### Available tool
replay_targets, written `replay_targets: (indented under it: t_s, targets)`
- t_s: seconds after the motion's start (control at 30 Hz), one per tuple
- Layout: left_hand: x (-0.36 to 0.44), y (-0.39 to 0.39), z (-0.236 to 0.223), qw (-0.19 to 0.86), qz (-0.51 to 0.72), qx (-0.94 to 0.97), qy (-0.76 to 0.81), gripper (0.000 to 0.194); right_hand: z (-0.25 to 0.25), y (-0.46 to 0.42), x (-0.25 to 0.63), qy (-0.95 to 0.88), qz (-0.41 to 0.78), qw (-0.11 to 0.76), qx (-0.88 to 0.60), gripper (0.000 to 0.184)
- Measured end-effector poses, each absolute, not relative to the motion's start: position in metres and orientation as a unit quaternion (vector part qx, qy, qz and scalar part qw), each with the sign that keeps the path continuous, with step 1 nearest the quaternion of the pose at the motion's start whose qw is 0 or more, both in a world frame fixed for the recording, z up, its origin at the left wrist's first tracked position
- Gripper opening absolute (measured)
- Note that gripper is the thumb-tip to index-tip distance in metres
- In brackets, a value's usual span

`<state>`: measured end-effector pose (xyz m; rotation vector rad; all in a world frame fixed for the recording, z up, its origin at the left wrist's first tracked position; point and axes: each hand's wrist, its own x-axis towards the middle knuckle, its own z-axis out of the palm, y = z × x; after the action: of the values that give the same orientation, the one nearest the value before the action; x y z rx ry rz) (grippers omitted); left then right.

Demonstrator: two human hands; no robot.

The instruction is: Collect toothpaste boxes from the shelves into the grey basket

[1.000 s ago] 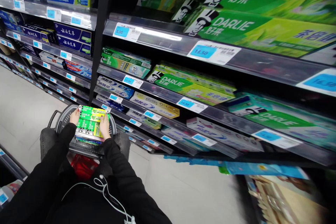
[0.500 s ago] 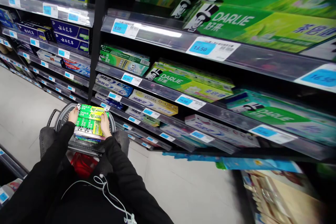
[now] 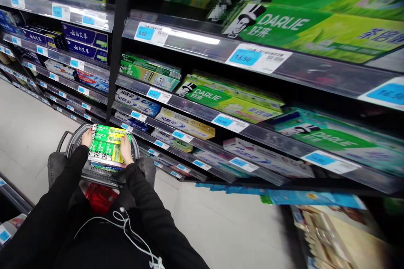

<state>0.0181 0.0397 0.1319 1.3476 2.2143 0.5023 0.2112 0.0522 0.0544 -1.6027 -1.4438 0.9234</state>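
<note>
Several green and yellow toothpaste boxes (image 3: 107,145) lie side by side, in two directions, over a dark grey shopping basket (image 3: 136,148) on my lap. My left hand (image 3: 86,138) grips their left edge. On the opposite edge, my right hand (image 3: 126,150) is closed around the boxes, thumb on top and the other fingers mostly hidden. Beneath the green boxes, edges of white and blue packs show inside the basket. The undersides of the boxes are out of sight.
Shelves of toothpaste boxes (image 3: 233,101) with blue price tags (image 3: 246,58) rise in front and to the right. A black upright (image 3: 118,29) divides the racks. Something red (image 3: 100,198) lies under the basket. A white cord (image 3: 132,235) hangs over my front.
The camera view has shifted very slightly. Both hands stay on the boxes in almost the same place.
</note>
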Motion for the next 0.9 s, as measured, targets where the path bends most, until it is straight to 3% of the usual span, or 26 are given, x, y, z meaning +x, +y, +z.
replay_targets:
  t_s: [0.6,0.9]
  targets:
    - [0.015,0.041,0.126,0.251,0.197,0.477,0.819,0.036,0.050,0.057,0.212,-0.583,0.343,0.376,-0.633,0.040]
    - [0.011,0.041,0.122,0.256,0.223,0.486,0.806,0.042,0.066,0.050,0.224,-0.645,0.312,0.350,-0.603,0.046]
